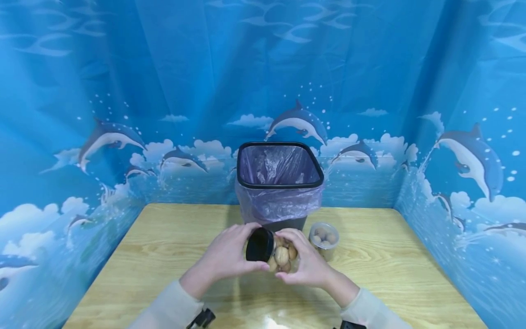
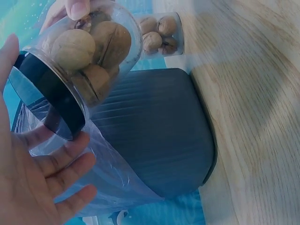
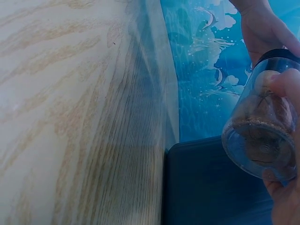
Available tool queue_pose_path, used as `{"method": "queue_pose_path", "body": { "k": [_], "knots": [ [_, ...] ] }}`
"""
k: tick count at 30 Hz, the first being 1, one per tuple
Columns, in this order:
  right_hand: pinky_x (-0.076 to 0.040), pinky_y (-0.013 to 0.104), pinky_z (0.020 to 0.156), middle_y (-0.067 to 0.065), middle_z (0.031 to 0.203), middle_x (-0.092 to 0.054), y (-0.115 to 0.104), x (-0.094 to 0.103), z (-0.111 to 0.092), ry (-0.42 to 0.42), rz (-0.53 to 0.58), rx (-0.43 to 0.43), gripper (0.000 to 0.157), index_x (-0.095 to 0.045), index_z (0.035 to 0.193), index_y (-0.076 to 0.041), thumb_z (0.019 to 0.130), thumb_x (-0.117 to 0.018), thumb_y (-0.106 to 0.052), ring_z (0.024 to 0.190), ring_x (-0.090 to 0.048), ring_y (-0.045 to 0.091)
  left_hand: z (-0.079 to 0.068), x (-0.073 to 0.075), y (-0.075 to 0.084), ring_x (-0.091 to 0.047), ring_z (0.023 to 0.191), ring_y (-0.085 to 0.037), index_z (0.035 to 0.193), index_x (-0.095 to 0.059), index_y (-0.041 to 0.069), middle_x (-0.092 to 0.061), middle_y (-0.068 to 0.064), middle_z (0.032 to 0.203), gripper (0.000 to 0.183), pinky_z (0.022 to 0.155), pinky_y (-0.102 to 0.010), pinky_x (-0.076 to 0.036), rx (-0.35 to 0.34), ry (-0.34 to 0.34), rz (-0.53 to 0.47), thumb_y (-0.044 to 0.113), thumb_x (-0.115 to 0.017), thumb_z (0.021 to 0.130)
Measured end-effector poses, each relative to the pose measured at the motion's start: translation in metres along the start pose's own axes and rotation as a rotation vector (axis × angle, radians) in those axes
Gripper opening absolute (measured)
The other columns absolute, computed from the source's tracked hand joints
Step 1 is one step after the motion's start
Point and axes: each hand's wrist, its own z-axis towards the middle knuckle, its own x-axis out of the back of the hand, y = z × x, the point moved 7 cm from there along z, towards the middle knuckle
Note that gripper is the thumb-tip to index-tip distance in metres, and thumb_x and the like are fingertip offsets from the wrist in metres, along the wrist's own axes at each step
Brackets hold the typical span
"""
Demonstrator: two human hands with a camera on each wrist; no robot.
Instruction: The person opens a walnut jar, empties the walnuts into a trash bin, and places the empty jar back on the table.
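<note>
**Walnut jar held sideways between two hands**

The clear jar (image 1: 282, 257) is held tilted onto its side, off the wooden surface (image 1: 172, 242) and in front of the bin (image 1: 280, 186). The fingers of the left hand (image 1: 226, 256) are curled round the black lid (image 1: 259, 246); those of the right hand (image 1: 310, 262) grip the body, near the base. Walnuts (image 2: 73, 49) show through its wall. A clear tub (image 1: 328, 252) holding more of them stands on the surface, just beyond the right hand.

The likeliest trouble is a spill: if the lid came away while the jar lies tilted like this, nuts could roll out onto the surface. How tightly it is seated, I cannot tell. The smooth, rounded wall might also twist in the right fingers if the lid were stiff, and a careless elbow or knuckle could tip the nearby tub. A sudden slip might knock the bin or snag its loose purple liner (image 1: 283, 201).

No brand, label or writing can be read on the jar, lid, tub or bin; the backdrop (image 1: 246, 68) shows only printed dolphins and clouds.
</note>
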Motion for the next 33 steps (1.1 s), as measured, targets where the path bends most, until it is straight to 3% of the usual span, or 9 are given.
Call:
{"method": "queue_pose_path", "body": {
  "k": [33],
  "knots": [
    [-0.043,0.037,0.107,0.006,0.139,-0.05,-0.0025,0.0011,0.0013,0.013,-0.002,-0.018,0.094,-0.046,0.144,-0.011,0.062,-0.091,-0.022,0.127,-0.047,0.023,-0.0001,-0.0019,-0.0014,-0.061,0.096,-0.018,0.136,-0.054,0.017,-0.068,0.001,0.113,0.09,0.087,-0.042,-0.05,0.056,0.036,0.016,0.081,-0.064,0.073]
  ]
}}
